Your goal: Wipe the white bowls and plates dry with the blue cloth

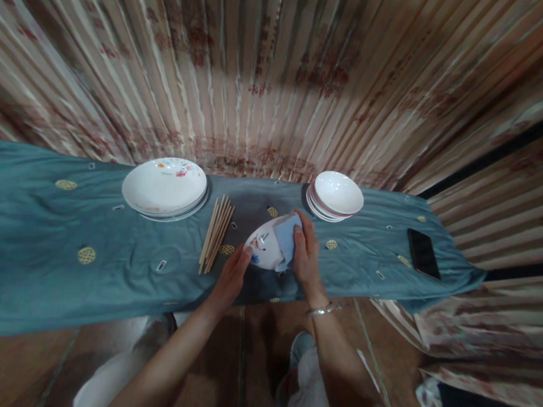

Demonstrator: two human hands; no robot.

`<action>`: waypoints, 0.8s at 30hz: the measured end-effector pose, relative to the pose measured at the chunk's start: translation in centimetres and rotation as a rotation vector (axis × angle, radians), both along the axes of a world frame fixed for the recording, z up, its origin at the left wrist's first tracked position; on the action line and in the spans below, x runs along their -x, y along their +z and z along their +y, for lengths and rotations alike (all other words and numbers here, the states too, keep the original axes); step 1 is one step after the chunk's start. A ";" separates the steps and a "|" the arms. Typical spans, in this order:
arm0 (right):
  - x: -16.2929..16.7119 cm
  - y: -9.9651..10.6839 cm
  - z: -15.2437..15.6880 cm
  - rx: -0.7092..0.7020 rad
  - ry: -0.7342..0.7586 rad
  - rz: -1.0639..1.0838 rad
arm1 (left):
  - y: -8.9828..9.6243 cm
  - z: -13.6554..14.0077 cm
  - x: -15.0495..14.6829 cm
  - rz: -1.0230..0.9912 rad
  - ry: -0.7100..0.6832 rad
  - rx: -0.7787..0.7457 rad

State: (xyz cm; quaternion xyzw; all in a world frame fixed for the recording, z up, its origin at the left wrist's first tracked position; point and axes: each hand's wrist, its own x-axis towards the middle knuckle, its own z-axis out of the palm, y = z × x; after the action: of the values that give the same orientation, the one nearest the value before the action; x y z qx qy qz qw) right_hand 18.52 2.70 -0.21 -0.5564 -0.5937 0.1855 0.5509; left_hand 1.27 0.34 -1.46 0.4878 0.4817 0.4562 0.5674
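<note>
A white bowl [261, 245] with a painted design is tilted on its side between my hands, over the front part of the table. My left hand [233, 277] grips its left rim, thumb on the outer wall. In my right hand [306, 249] is a light blue cloth [287, 238], pressed against the bowl's right side; the fingers behind it are partly hidden. Just left of the bowl lies a bunch of wooden chopsticks [216, 235]. Beyond my right hand stands a stack of white bowls [337, 193].
A stack of white plates [163, 188] with a floral rim stands at the back left. A black phone [424, 253] lies near the right end. Under everything is a teal patterned tablecloth [122, 279]. Pleated curtains [264, 70] hang right behind the table.
</note>
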 end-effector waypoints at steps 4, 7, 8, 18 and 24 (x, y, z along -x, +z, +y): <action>0.0 -0.1 0.0 -0.027 0.000 -0.053 | 0.1 0.1 0.3 0.006 0.017 0.005; 0.3 0.1 -0.2 -0.034 0.011 -0.105 | 0.2 0.2 0.6 0.007 0.081 -0.003; 0.4 0.2 -0.3 -0.038 0.020 -0.131 | 0.3 0.3 0.7 -0.003 0.099 -0.009; 1.9 1.1 -1.2 -0.123 0.123 -0.359 | 2.2 0.4 1.5 0.062 0.132 -0.154; 2.2 1.5 -1.3 -0.151 0.158 -0.463 | 2.2 0.3 1.5 0.051 0.137 -0.118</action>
State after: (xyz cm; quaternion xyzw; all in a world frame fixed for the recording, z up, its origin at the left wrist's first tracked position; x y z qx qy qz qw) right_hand 16.30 1.38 1.30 -0.4932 -0.7578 0.0505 0.4242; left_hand -0.25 0.68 0.72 0.4976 0.5004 0.5092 0.4927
